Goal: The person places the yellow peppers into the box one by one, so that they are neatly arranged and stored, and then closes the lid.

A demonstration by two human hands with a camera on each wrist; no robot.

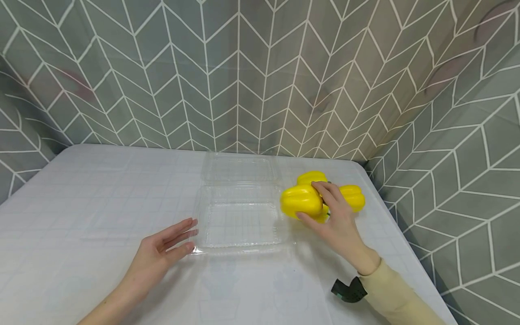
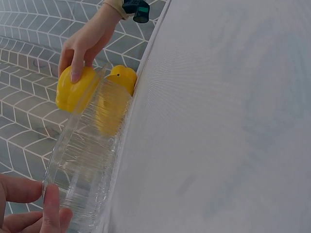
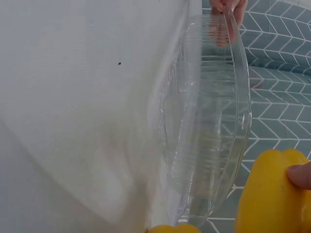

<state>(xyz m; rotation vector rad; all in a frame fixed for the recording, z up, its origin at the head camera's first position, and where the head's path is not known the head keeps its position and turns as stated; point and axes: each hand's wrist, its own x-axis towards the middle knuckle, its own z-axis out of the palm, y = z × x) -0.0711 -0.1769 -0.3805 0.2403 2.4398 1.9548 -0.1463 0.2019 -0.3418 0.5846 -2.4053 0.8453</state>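
A clear plastic clamshell container [image 1: 243, 225] lies on the table with its lid [image 1: 239, 169] folded back, away from me. My left hand [image 1: 160, 253] is at its near left corner; in the left wrist view the thumb and fingers pinch the container's rim [image 2: 54, 165]. To the right of the container, my right hand [image 1: 341, 228] grips a yellow bell pepper [image 1: 299, 201] between thumb and fingers. That pepper [image 3: 272, 194] is raised to the height of the rim in the right wrist view. Nothing lies inside the container.
More yellow bell peppers [image 1: 352, 197] sit around and behind the right hand, partly hidden by it. A white cloth covers the table [image 1: 101, 194]. Patterned grey curtains [image 1: 252, 81] hang behind and along the right side. A black wrist device [image 1: 349, 290] is by the right sleeve.
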